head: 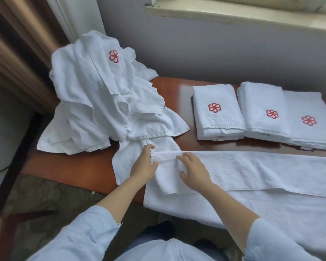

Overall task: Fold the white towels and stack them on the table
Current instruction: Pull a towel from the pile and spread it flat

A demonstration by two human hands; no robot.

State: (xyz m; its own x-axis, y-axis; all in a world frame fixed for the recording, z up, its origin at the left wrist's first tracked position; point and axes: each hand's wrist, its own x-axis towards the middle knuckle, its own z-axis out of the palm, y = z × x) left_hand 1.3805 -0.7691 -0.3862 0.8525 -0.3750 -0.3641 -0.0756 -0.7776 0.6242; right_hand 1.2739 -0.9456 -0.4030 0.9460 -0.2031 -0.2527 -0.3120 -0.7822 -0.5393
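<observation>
Towel [248, 169] lengthwise, left to right

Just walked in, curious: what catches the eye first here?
The left hand pinches and the right hand presses a long towel at the near edge of the table. A crumpled heap rises at the left; folded towels with red logos lie in a row at the right.

White towels [220, 95], red pinwheel emblems [214, 107]; reddish-brown table [68, 166]; sleeves [87, 232] apparently pale blue.
</observation>
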